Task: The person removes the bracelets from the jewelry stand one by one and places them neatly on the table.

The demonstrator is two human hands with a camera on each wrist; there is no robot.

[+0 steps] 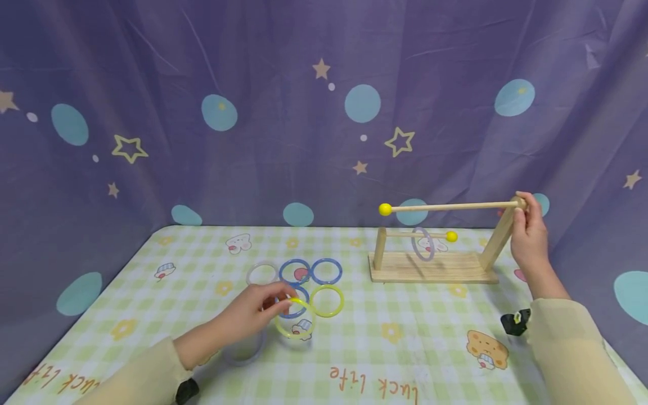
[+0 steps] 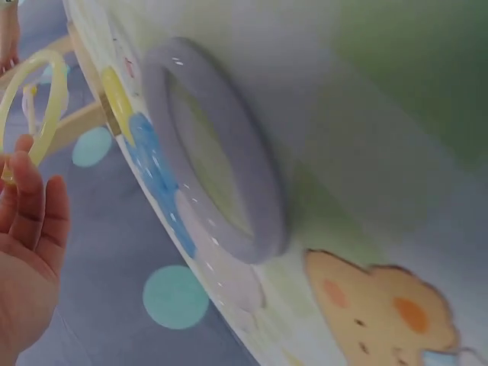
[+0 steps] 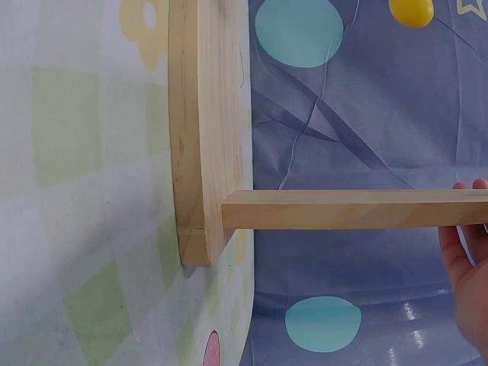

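My left hand (image 1: 253,306) pinches a yellow ring (image 1: 293,337) between thumb and fingers, held above the tablecloth; the left wrist view also has this ring (image 2: 55,122) at the fingertips. At the right, my right hand (image 1: 529,230) grips the top of the tall post (image 1: 498,236) of a wooden stand (image 1: 430,273). A long rod (image 1: 450,207) with a yellow ball end runs left from that post. Around the stand's shorter lower rod (image 1: 400,234) hangs a purple ring (image 1: 427,259). The right wrist view shows the post (image 3: 343,210) and part of my hand (image 3: 473,282).
Beyond the left hand lie several blue rings (image 1: 341,272), a yellow ring (image 1: 327,315) and a pale purple ring (image 1: 247,274). A greyish purple ring (image 1: 243,363) lies below the left hand. A patterned curtain (image 1: 263,112) hangs behind the checked tablecloth (image 1: 374,360).
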